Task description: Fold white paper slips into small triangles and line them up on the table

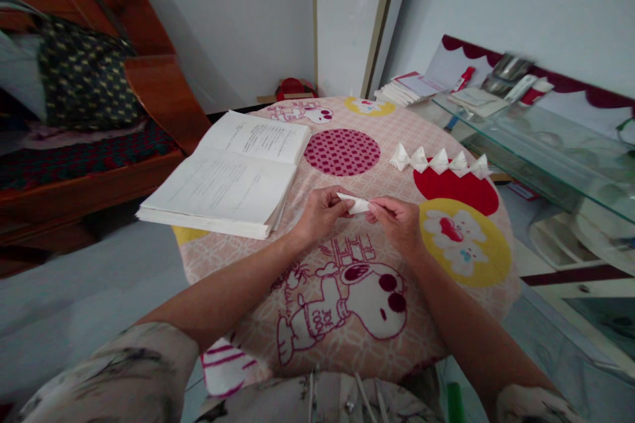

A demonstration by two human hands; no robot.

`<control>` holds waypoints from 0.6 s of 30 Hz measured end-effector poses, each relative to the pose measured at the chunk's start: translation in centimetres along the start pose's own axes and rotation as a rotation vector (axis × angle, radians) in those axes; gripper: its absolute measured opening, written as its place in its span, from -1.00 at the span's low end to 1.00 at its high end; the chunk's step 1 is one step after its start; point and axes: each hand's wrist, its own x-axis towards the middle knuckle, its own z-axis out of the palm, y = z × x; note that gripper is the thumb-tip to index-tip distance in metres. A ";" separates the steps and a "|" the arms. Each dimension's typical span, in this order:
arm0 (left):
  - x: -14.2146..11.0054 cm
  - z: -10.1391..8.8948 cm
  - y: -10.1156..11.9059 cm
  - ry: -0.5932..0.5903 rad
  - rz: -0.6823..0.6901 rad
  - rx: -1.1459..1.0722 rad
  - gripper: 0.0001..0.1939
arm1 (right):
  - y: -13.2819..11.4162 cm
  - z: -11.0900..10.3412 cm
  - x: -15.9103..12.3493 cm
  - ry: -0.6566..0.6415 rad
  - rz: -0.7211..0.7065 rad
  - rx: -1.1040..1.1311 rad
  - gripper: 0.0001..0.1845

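Observation:
A small folded piece of white paper (358, 205) is held between my two hands above the middle of the table. My left hand (320, 213) pinches its left end, and a pointed corner sticks up by the fingers. At the other end, my right hand (398, 219) grips it between thumb and fingers. Several folded white paper shapes (440, 161) with pointed tops stand in a row beyond my right hand. To the left lies a thick open book (225, 175) with printed pages.
The round table wears a pink patterned tablecloth (238, 271) with cartoon figures. Right of it stands a glass shelf (546, 158) bearing metal bowls (510, 69), with a stack of papers (409, 87) near its left end. A wooden bench (163, 89) with a dark patterned bag (84, 73) is at left.

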 end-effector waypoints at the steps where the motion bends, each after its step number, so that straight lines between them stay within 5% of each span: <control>1: -0.1 0.0 0.0 0.003 0.014 0.032 -0.82 | 0.0 -0.1 0.0 -0.010 -0.012 -0.018 -0.80; 9: -0.5 0.1 0.5 -0.041 0.096 0.287 -0.88 | -0.6 -0.2 0.4 -0.020 -0.058 -0.004 -0.84; 18: -0.7 0.2 0.5 -0.075 0.097 0.333 -0.88 | -0.6 -0.3 0.6 -0.074 0.079 0.067 -0.86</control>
